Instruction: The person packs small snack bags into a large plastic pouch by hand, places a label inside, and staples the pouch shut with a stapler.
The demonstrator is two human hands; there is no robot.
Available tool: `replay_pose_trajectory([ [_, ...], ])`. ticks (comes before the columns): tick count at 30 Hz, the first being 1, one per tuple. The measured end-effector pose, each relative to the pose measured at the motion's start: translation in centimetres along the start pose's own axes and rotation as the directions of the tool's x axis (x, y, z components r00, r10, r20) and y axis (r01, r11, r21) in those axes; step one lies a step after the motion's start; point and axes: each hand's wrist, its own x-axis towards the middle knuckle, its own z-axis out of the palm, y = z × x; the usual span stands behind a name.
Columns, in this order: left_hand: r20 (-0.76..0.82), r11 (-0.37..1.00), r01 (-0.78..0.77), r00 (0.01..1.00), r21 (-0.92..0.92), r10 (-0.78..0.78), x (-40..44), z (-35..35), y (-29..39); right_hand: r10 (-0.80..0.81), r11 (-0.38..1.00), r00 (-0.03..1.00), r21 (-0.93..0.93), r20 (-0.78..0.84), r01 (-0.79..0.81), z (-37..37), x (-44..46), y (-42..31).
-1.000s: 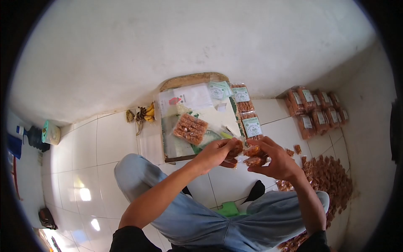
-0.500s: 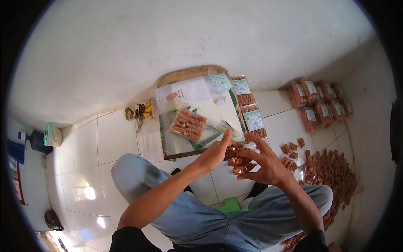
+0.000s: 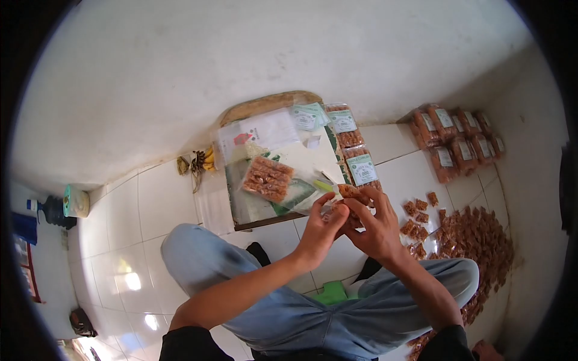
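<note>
In front of my lap, my left hand and my right hand meet, fingers closed around small clear packets of brown snack. Fingers hide part of the packets, so I cannot tell how many each hand has. Just beyond, on the low table, lies a clear plastic bag with rows of the same brown packets in it. Close to my fingertips is a yellow-green handled tool, partly covered. Green-and-white printed labels rest at the table's far right corner.
Two labelled snack packs lie along the table's right side. Several filled packs are stacked by the wall. A large heap of small packets covers the floor at right, with loose ones nearby. Bananas lie left of the table.
Both hands have come closer together and moved slightly up towards the table. The right hand's spread fingers have closed in around the packets, which are now raised and more covered.
</note>
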Motion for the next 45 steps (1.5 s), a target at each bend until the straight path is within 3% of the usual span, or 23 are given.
replay_pose_trajectory([
  [1, 0.019, 0.995, -0.065, 0.998, 0.074, 0.064, 0.0, 0.2, -0.3, -0.002, 1.0, 1.0, -0.004, -0.013, 0.002, 0.3, -0.1, -0.1],
  [2, 0.002, 0.999, -0.047, 0.999, -0.01, 0.047, 0.1, 0.3, -0.4, -0.004, 1.0, 1.0, 0.0, -0.009, 0.004, 0.7, -0.3, 0.0],
  [5, -0.076, 0.993, -0.119, 0.99, 0.009, 0.12, 0.4, 0.8, -0.1, -0.041, 0.998, 0.999, 0.053, 0.02, 0.04, 1.0, -0.4, 0.4],
  [7, -0.059, 0.995, -0.096, 0.994, 0.014, 0.097, 0.5, 0.4, 0.5, -0.031, 0.942, 0.999, 0.335, 0.01, 0.026, 0.8, 0.0, 0.2],
  [8, -0.04, 0.997, -0.07, 0.997, 0.021, 0.071, 0.5, 0.2, 0.8, -0.031, 0.942, 0.999, 0.335, 0.009, 0.026, 0.4, 0.2, 0.0],
  [10, -0.057, 0.995, -0.067, 0.996, 0.07, 0.071, 0.4, 0.4, 1.6, 0.14, 0.877, 0.969, 0.428, 0.206, -0.218, -0.4, 0.5, -0.5],
  [18, -0.103, 0.993, -0.044, 0.993, 0.11, 0.056, 0.5, 0.0, 1.6, 0.02, 0.894, 0.985, 0.438, 0.173, -0.094, 1.4, -0.1, 1.1],
  [20, -0.124, 0.998, 0.07, 0.99, 0.0, -0.069, 0.7, -0.2, 2.2, 0.019, 0.89, 0.986, 0.447, 0.169, -0.093, 1.4, -0.1, 1.0],
  [22, -0.101, 0.999, 0.043, 0.994, 0.016, -0.042, 0.7, 0.1, 2.4, -0.028, 0.919, 0.991, 0.394, 0.131, -0.026, 1.6, -0.1, 0.8],
  [24, -0.077, 0.999, 0.015, 0.997, 0.035, -0.013, 0.5, 0.4, 2.8, 0.005, 0.903, 0.99, 0.424, 0.142, -0.065, 0.6, 0.4, -0.2],
  [26, -0.041, 0.974, 0.139, 0.988, -0.181, -0.149, 0.0, 0.6, 3.1, 0.041, 0.882, 0.987, 0.458, 0.156, -0.109, -0.4, 0.7, -1.1],
  [27, -0.049, 0.976, 0.139, 0.988, -0.17, -0.149, -0.3, 0.5, 3.1, -0.013, 0.903, 0.988, 0.426, 0.152, -0.054, -0.8, 1.0, -1.4],
  [30, 0.053, 0.961, 0.158, 0.987, -0.229, -0.15, -0.8, -0.4, 2.5, -0.092, 0.942, 0.982, 0.334, 0.164, 0.033, -2.1, 1.2, -2.4],
  [32, 0.281, 0.908, 0.186, 0.956, -0.376, -0.08, -0.7, -1.0, 1.9, -0.115, 0.962, 0.977, 0.265, 0.179, 0.064, -2.7, 1.2, -2.6],
  [33, 0.277, 0.909, 0.188, 0.957, -0.371, -0.084, -0.4, -1.5, 1.2, -0.133, 0.981, 0.973, 0.162, 0.188, 0.102, -2.8, 1.1, -2.8],
  [35, 0.204, 0.935, 0.106, 0.978, -0.337, -0.037, 0.4, -2.1, -0.8, -0.146, 0.989, 0.969, 0.064, 0.201, 0.136, -2.7, 0.5, -2.6],
  [36, -0.053, 0.967, 0.063, 0.996, -0.248, -0.078, 0.0, 0.0, -0.9, -0.097, 0.995, 0.971, 0.06, 0.218, 0.085, -2.3, -0.1, -2.0],
  [37, -0.059, 0.967, 0.065, 0.995, -0.247, -0.081, 0.1, 0.7, -1.7, -0.047, 0.998, 0.971, 0.055, 0.235, 0.035, -1.8, -0.7, -1.3],
  [39, -0.27, 0.982, 0.142, 0.947, -0.128, -0.172, 0.3, 1.7, -3.1, 0.002, 0.994, 0.969, 0.104, 0.249, -0.029, -0.9, -2.6, 0.2],
  [41, -0.225, 0.971, 0.224, 0.945, -0.089, -0.238, 0.8, 0.4, -6.1, 0.154, 0.95, 0.92, 0.204, 0.361, -0.239, -0.1, -5.1, 1.7],
  [43, -0.319, 0.949, 0.299, 0.894, -0.097, -0.314, 0.8, 0.8, -8.5, 0.183, 0.952, 0.9, 0.156, 0.396, -0.263, -0.2, -7.1, 2.2],
  [45, -0.325, 0.938, 0.331, 0.881, -0.099, -0.345, 0.8, 0.4, -10.5, 0.258, 0.902, 0.882, 0.228, 0.394, -0.366, 0.8, -9.7, 3.1],
])
